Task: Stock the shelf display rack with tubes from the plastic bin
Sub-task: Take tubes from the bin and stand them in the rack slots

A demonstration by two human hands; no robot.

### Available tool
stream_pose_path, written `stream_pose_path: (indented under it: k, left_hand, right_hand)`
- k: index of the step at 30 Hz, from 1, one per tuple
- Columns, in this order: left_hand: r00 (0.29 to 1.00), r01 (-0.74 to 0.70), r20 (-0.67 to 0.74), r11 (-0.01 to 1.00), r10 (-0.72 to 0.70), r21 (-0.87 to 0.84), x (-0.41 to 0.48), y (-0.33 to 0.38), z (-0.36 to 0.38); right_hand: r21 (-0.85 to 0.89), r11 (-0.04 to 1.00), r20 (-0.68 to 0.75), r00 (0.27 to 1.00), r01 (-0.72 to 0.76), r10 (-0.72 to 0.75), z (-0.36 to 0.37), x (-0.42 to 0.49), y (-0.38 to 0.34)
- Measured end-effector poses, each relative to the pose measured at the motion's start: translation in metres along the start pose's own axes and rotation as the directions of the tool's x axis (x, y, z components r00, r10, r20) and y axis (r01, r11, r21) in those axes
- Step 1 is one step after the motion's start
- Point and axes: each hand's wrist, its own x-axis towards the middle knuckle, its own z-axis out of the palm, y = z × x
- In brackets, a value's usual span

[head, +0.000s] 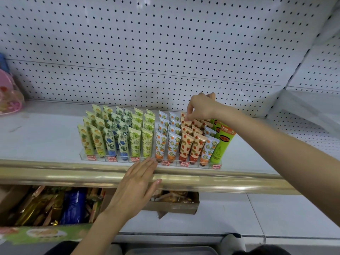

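A white pegboard wall [165,43] backs the shelf [46,137]. Its gold front rail [73,173] overhangs open cardboard boxes [46,205] of packets below. A pink bag [9,96] sits far left. The clear display rack [217,165] stands at the shelf's front, full of upright tubes in rows, with taller green tubes [222,142] at its right end. The right hand [202,107] reaches over them, pinching the top of a strawberry tube [185,123] near the back. The left hand [136,184] lies flat, fingertips at the rack's front edge.
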Motion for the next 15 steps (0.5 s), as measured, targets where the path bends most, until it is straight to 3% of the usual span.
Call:
stream_pose_path:
  k: [15]
  left_hand:
    - [1.000, 0.006, 0.006, 1.000, -0.006, 0.002, -0.0002, 0.0014, -0.0009]
  right_hand:
    - [-0.033, 0.999, 0.005, 1.000, -0.002, 0.002, 0.0038, 0.0007, -0.0014]
